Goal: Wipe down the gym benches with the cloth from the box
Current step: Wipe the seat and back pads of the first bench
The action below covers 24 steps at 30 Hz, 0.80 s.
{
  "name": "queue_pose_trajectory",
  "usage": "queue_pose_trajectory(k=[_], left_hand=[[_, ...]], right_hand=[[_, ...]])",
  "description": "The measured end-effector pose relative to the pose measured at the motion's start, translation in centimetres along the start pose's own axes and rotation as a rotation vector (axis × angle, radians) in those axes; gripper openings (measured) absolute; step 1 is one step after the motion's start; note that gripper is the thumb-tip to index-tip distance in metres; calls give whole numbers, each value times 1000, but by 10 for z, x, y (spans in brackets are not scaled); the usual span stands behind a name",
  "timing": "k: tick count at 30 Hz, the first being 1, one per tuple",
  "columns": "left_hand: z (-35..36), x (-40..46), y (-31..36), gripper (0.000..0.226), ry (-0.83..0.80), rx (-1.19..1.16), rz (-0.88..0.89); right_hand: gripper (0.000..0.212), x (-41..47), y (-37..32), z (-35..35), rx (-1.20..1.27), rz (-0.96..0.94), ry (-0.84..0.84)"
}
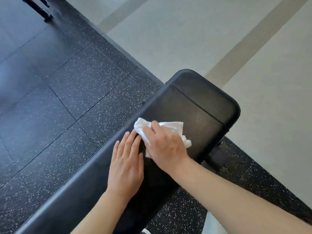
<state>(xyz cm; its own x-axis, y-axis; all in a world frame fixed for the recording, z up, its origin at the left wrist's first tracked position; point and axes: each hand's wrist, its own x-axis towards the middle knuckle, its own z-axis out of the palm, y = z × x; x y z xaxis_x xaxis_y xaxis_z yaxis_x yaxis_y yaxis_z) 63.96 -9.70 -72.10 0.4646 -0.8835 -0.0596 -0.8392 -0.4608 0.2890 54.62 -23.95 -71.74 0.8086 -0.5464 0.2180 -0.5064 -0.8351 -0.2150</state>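
The right hand [166,146] presses the white cloth [170,129] flat on the worktop [199,105] — fingers spread, to scrub. Beside that grip, the left hand [125,166] rests flat, bracing.

The cloth [170,130] lies on the bench [199,112], under the right hand [166,146]. The left hand [126,164] rests just left of it, on the bench.
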Motion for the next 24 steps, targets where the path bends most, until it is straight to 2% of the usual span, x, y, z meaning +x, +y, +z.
queue_pose_trajectory(k=[3,6,7,10,13,15,19,21,24], left_hand=[[-3,-57,-27,58,-17,44,31],[-3,-81,-29,61,-34,21,-4],[-2,-81,-25,61,-32,6,-23],[-2,-79,-18,63,-36,-20,-58],[-6,-80,-23,62,-55,-80,-60],[-12,-81,-29,62,-77,-142,-36],[-37,-88,-45,64,-64,-278,-112],[-54,-100,-54,61,-61,-190,-136],[-76,-124,-65,57,-173,-121,-158]], right_hand=[[17,-64,-28,-2,30,-145,-67],[22,-79,-5,-11,-31,-386,-40],[23,-68,10,-13,-84,-387,3],[6,-11,40,-18,-162,-97,106],[15,18,27,-14,-120,249,55],[19,4,0,-8,-107,302,23],[17,-90,-83,0,-24,79,-68],[17,-129,-115,-1,37,-2,-167],[17,-131,-126,-14,38,-123,-249]])
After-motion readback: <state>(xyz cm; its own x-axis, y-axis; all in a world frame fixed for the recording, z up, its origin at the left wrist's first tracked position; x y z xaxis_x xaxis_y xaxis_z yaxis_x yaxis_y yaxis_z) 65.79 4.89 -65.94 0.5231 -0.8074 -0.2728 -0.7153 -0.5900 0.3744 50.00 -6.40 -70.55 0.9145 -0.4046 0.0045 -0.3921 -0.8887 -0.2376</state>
